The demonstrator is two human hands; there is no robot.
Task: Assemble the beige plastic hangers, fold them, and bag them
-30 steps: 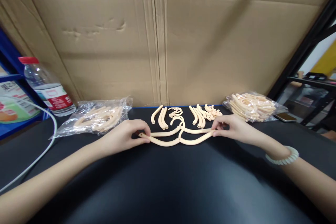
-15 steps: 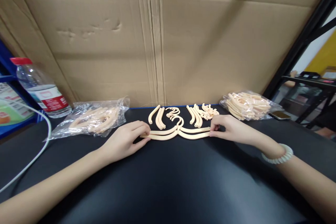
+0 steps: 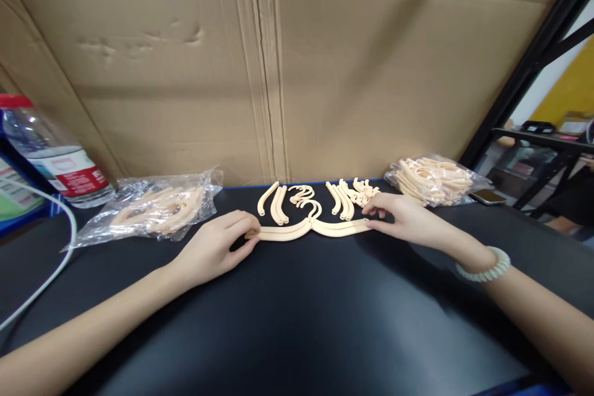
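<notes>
two pale hangers (image 3: 284,234) lie side by side on the black table (image 3: 297,322), near some loose pale sticks (image 3: 279,205). the left hand (image 3: 218,245) pinches their left end in its fingers. the right hand (image 3: 408,216) has its fingers apart, by their right end.

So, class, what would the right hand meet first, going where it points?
The right hand would probably meet the pale hanger-shaped piece by its thumb first, though depth is unclear.

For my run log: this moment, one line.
Left hand: holds left end of hanger pieces | Right hand: at right end | Surface: black tabletop
</notes>
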